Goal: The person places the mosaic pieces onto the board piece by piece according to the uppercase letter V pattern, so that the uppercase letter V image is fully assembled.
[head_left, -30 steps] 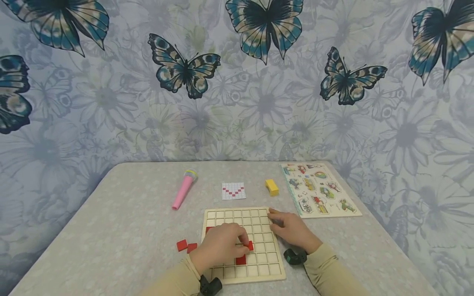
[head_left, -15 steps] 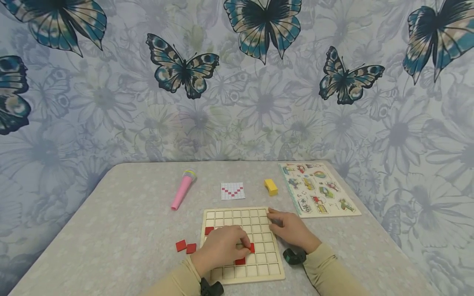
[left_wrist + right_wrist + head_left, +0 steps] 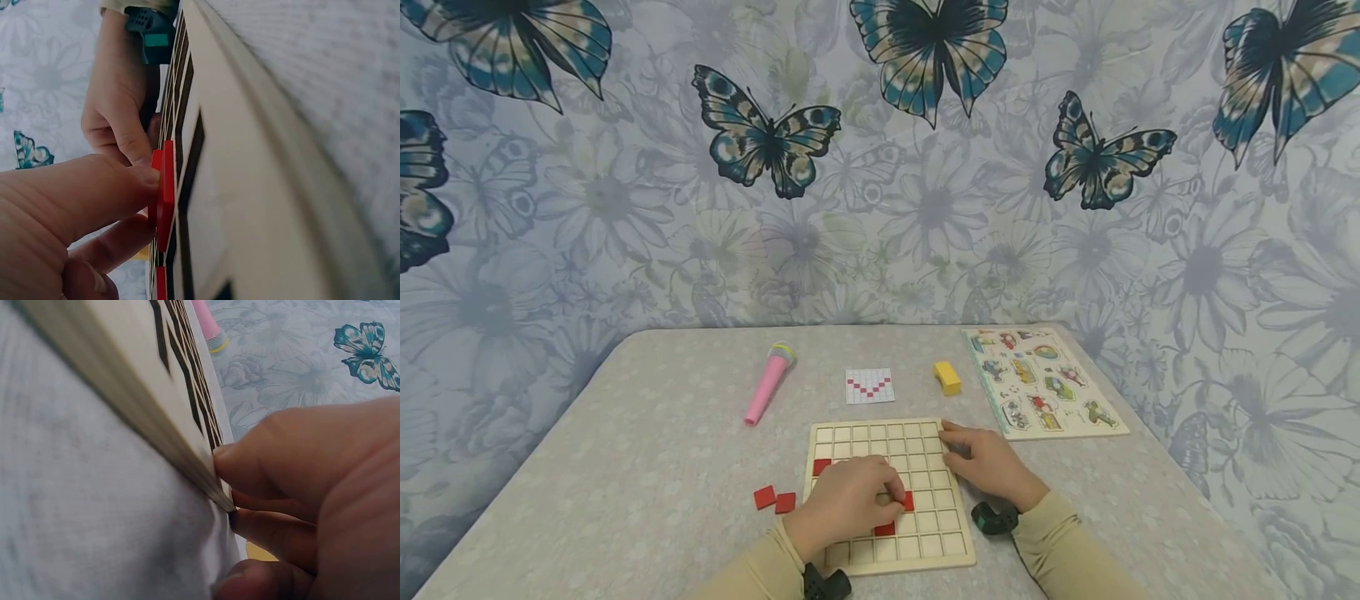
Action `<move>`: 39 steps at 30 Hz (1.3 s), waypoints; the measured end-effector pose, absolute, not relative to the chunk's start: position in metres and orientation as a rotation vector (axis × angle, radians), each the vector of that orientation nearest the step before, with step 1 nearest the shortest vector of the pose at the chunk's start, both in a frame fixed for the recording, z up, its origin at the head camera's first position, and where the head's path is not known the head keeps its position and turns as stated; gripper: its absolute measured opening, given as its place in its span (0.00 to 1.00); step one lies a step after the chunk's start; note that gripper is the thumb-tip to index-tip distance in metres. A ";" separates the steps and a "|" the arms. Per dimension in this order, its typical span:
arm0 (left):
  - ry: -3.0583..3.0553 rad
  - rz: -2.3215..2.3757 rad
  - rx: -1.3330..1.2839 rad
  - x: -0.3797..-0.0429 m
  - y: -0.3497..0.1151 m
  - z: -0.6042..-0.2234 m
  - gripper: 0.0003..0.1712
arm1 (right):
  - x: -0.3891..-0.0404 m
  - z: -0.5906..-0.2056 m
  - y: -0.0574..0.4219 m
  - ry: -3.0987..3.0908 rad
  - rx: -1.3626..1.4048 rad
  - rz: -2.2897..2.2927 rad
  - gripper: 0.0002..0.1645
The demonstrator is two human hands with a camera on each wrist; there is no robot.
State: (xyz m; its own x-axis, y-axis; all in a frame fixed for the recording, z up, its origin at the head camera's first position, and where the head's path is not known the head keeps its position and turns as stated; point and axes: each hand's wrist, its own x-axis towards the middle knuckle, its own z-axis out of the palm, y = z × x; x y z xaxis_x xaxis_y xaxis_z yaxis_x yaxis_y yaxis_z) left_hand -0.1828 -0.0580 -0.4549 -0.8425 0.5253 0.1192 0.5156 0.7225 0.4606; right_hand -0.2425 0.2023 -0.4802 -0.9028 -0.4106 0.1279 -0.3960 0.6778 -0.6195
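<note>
In the head view, a wooden grid board [image 3: 928,546] lies on the table. My left hand [image 3: 850,500] is over its middle, with thumb and fingertips pinching a small red square tile [image 3: 908,501] at a grid cell. Another red tile [image 3: 886,529] sits in the grid just below that hand, and a third red tile [image 3: 822,467] sits near the left edge. The left wrist view shows the thumb tip against a red tile [image 3: 165,194] standing close over the grid. My right hand [image 3: 996,468] grips the board's right edge, its thumb on top, near the upper corner.
Two loose red tiles [image 3: 764,497] lie left of the board. Behind it are a pink toy microphone [image 3: 766,387], a small card with a red V pattern [image 3: 870,387] and a yellow block [image 3: 947,378]. A picture puzzle board [image 3: 1045,387] lies at the back right.
The tile under my left fingertips has gone from tilted to lying flatter at its cell. The left hand has barely shifted, and the right hand stays on the board's edge.
</note>
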 end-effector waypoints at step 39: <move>3.062 0.901 0.679 -0.178 -0.163 -0.424 0.11 | -0.242 -0.478 0.200 2.853 -0.652 -1.068 0.25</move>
